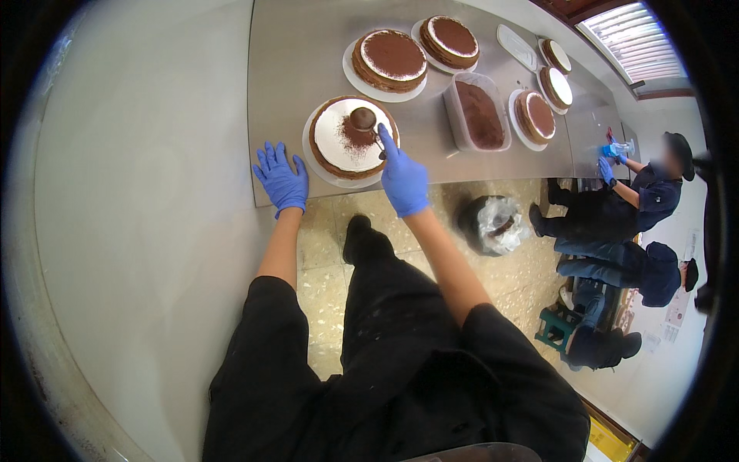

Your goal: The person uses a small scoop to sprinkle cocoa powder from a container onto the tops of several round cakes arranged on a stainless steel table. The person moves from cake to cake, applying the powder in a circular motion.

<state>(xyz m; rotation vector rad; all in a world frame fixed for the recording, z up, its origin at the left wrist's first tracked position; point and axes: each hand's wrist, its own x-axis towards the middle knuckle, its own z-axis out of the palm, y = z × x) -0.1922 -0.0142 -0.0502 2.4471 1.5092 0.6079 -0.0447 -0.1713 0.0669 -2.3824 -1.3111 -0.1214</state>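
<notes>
My right hand [404, 176], in a blue glove, grips the handle of a small round sieve [363, 118] with brown powder in it. The sieve is over a round layered cake [335, 141] with a white top, on a white board [309, 164]. Brown powder lies on the middle of the white top, below and around the sieve. My left hand [283, 179], also gloved in blue, rests with fingers spread on the metal table's corner, left of the cake, holding nothing.
Powder-topped cakes [394, 56] [449, 37] [536, 117], white-topped cakes [558, 86] and a plastic tub of brown powder [479, 115] stand on the metal table [288, 52]. A lined bin [499, 222] is on the floor. Several people are at the right, one with gloved hands [606, 170] at the table.
</notes>
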